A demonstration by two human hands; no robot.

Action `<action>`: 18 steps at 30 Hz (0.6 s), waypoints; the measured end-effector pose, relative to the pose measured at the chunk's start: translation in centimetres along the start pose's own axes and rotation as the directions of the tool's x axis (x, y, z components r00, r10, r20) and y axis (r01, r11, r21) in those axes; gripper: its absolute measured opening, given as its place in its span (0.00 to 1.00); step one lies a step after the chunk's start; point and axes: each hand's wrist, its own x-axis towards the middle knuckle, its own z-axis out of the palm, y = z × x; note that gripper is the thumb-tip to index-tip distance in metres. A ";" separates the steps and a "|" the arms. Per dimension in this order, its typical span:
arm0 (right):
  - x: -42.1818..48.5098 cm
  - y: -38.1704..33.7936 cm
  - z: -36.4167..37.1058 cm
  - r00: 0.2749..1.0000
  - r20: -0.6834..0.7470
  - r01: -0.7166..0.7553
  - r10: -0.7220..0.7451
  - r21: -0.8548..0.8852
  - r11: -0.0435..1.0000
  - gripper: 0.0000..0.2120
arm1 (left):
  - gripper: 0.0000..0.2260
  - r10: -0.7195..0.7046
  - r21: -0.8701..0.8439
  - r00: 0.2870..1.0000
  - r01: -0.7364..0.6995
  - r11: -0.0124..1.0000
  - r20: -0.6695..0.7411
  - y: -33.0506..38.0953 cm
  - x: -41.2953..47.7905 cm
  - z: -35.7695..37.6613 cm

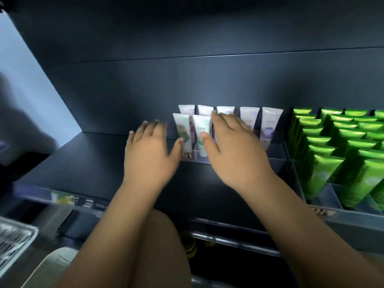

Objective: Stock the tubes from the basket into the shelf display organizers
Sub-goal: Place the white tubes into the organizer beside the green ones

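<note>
Forearms stretch toward white tubes in the clear organizer.
Left hand, fingers spread, sits beside them, thumb touching one; right hand lies open across them, gripping nothing.

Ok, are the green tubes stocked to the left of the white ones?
No, the green tubes stand to the right of the white tubes.

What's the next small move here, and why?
Probably reach the left hand down to the basket for another tube: both hands look empty, the right hand is at the white tubes, and the organizer front row has open slots.
</note>
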 end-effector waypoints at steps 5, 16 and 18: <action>-2.0 -6.6 2.3 0.977 0.078 0.193 -0.200 0.088 0.977 0.29 | 0.28 -0.154 0.041 0.986 0.157 0.987 -0.062 -7.0 -6.8 -3.0; -6.5 -23.2 12.9 0.776 0.300 0.451 -0.554 0.350 0.821 0.30 | 0.20 -0.546 0.172 0.836 0.546 0.820 -0.057 -20.6 -20.2 -4.6; -7.0 -25.9 15.0 0.745 0.340 0.459 -0.573 0.361 0.812 0.26 | 0.21 -0.611 0.171 0.791 0.608 0.776 -0.040 -22.5 -21.8 -3.9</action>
